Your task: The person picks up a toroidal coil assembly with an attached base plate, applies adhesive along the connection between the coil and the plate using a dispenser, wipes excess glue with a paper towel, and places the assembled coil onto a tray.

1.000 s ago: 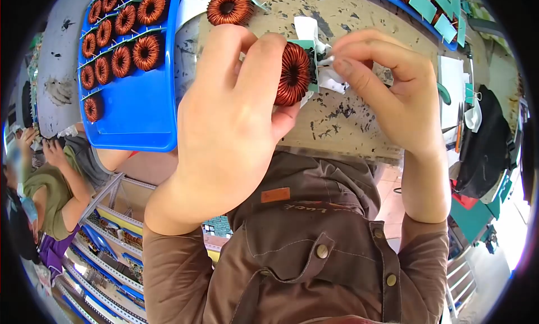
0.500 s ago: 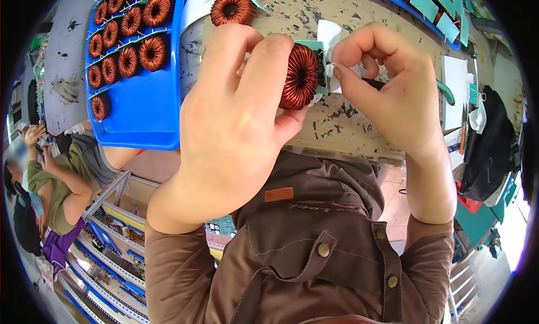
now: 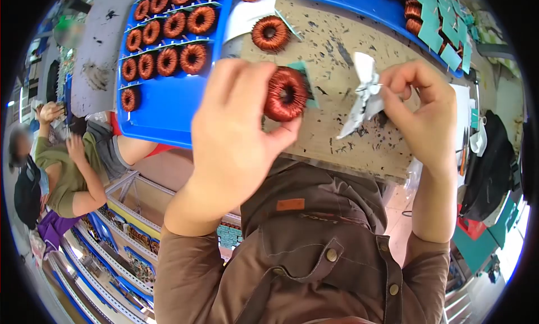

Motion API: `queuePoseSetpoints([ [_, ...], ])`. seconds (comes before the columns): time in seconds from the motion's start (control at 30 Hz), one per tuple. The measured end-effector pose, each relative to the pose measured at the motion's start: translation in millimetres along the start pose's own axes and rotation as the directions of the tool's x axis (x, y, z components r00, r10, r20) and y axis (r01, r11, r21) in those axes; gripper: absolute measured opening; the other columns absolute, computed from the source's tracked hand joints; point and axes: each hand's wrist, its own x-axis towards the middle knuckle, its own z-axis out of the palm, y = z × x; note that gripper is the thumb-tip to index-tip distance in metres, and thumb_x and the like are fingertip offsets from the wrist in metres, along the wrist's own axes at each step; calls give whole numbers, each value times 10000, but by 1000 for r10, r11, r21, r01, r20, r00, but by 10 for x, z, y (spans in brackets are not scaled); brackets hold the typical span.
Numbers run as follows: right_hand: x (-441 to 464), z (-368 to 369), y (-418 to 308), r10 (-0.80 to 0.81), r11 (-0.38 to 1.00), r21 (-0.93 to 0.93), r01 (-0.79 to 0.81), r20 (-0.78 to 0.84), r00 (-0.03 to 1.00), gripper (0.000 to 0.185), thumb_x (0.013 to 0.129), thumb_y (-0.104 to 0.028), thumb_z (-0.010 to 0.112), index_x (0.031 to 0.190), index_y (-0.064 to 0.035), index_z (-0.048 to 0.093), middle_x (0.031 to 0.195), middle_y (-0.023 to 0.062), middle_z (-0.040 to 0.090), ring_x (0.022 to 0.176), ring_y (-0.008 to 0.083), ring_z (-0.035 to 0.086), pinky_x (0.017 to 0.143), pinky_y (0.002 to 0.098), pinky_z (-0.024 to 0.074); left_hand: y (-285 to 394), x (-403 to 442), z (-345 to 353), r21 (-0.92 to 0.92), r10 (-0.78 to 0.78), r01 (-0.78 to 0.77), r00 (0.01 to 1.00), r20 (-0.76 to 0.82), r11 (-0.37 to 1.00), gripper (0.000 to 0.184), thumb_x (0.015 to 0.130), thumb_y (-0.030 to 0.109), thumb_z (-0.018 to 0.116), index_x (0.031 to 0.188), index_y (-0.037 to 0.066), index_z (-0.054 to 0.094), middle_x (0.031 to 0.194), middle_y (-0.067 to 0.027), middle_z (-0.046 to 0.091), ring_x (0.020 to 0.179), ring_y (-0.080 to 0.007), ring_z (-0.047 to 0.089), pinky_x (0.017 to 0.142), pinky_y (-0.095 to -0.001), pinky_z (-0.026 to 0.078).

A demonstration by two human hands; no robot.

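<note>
A copper-wound ring coil (image 3: 287, 94) with a green board at its right side is gripped between the thumb and fingers of my left hand (image 3: 236, 116). To the right, my right hand (image 3: 421, 108) pinches a crumpled white wipe with black smudges (image 3: 365, 94), apart from the coil. Above the held coil, another copper coil (image 3: 270, 34) lies on the worn, stained table (image 3: 331, 150). A blue tray (image 3: 163, 108) at the left holds several such coils in rows on green boards.
Another blue tray (image 3: 337, 1) at the upper right bears coils and green boards (image 3: 429, 21). A black bag (image 3: 491, 155) hangs at the right. A co-worker (image 3: 73, 172) sits at the far left, near shelves (image 3: 120, 256) with parts.
My right hand has pulled the white wipe rightward, away from the coil and board. The view has shifted, so the left tray sits further right and lower. My left hand still holds the coil.
</note>
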Motion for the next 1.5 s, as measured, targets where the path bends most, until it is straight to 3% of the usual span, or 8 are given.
queuePoseSetpoints([
  [0.13,54,-47,-56,-70,988,-139,64,-39,997,145,666,-34,614,794,-2,553,796,50,571,684,121,462,661,236,397,-227,-149,-187,-386,-261,242,965,4,890,469,571,-28,680,1008,10,515,924,-56,547,779,-137,553,589,-260,459],
  [0.23,61,-40,-147,-147,951,-284,118,-84,986,212,693,-73,606,890,-10,562,1054,106,545,818,178,503,750,270,398,-330,-308,-229,-804,-352,190,936,-26,564,481,622,-47,660,1062,-41,467,985,-78,538,859,-133,543,665,-257,481],
  [0.33,35,-138,-268,-225,897,-413,155,-126,966,213,714,-96,588,915,-28,572,1091,91,525,847,182,512,760,277,390,-481,-481,-375,-859,-446,160,891,-86,486,472,655,-57,636,1078,-80,429,1008,-112,522,890,-157,542,728,-262,483],
  [0.47,-116,-325,-234,-206,923,-368,113,-223,953,203,753,-108,561,939,-26,563,1119,66,510,815,136,504,714,234,382,-871,-692,-549,-501,-530,346,798,-287,793,435,639,-6,678,1032,-39,494,929,-86,536,885,-171,544,737,-275,466],
  [0.6,-333,-450,-124,-135,955,-291,55,-260,956,185,767,-92,550,938,-19,557,1125,71,506,788,111,489,699,228,382,-1271,-771,-624,193,-253,412,801,-543,890,407,613,150,728,944,-32,577,814,-68,549,711,-146,525,617,-272,440],
  [0.63,-390,-462,-85,-111,963,-267,35,-273,956,181,768,-88,549,935,-18,557,1127,75,505,782,109,486,695,227,383,-1238,-723,-626,124,-347,497,743,-572,859,459,560,190,752,920,-36,577,834,-137,551,784,-257,545,709,-315,431],
  [0.77,-610,-538,77,-54,974,-225,-16,-304,951,167,773,-65,546,928,-3,555,1073,76,529,759,100,480,678,223,382,-1298,-611,-604,196,-358,575,703,-614,794,492,563,252,745,946,-13,587,852,-152,569,811,-286,547,731,-348,432],
  [1.5,-889,-481,250,163,851,-480,-214,-148,976,279,701,-217,648,749,10,492,667,133,490,586,257,452,549,334,369,-1537,-518,-491,215,-413,641,678,-608,737,536,563,300,752,948,-32,583,941,-173,594,880,-291,567,782,-340,430],
])
